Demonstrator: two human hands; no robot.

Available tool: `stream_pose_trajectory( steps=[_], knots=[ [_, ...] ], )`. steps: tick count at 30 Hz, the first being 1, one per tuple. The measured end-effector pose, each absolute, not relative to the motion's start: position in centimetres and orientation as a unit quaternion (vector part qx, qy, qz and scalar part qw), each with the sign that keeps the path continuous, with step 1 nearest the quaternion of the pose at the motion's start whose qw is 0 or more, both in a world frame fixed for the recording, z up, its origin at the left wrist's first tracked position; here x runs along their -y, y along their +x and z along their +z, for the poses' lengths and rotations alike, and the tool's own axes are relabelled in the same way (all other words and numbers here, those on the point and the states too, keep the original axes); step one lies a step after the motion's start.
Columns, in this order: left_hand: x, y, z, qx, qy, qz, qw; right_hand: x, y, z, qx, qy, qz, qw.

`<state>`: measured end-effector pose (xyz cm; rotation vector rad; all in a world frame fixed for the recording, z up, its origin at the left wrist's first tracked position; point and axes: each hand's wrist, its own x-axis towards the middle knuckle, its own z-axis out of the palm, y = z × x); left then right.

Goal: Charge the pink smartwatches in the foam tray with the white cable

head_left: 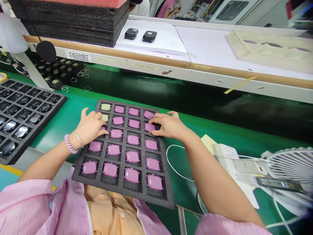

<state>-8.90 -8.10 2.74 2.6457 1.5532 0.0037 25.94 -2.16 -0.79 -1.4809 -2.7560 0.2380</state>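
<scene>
Near the center of the frame, the right hand (pixel 170 125) had its grip clamped on a purple case (pixel 149 127), thumb and fingertips at opposite edges, in the rightmost column of a foam tray (pixel 127 190). The left hand (pixel 91 122) was bent over a leftmost pocket, partly covering a second case (pixel 103 128); whether its grip had closed could not be told. Two green cases (pixel 105 107) sat at the tray's upper left corner. The green tabletop (pixel 70 107) also carried a dark-filled tray (pixel 18 148), left, and a white fan (pixel 288 163), lower right.

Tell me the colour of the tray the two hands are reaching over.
The tray is dark grey, shown plainly along its front rim in the head view.
</scene>
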Motion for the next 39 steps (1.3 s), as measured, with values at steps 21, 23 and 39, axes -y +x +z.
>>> stream_pose_trajectory(
  steps=[21,23,39],
  knots=[
    [7.8,-5.3,-0.4,-0.496,0.859,0.076,0.099,1.8,26.3,-1.5,0.877,-0.465,0.122,0.016],
    [7.7,-5.3,-0.5,-0.492,0.86,0.084,0.108,1.9,26.3,-1.4,0.875,-0.465,0.133,0.027],
    [7.0,-6.0,-0.8,-0.482,0.837,0.18,0.186,2.6,26.5,-1.7,0.868,-0.472,0.142,0.065]
  ],
)
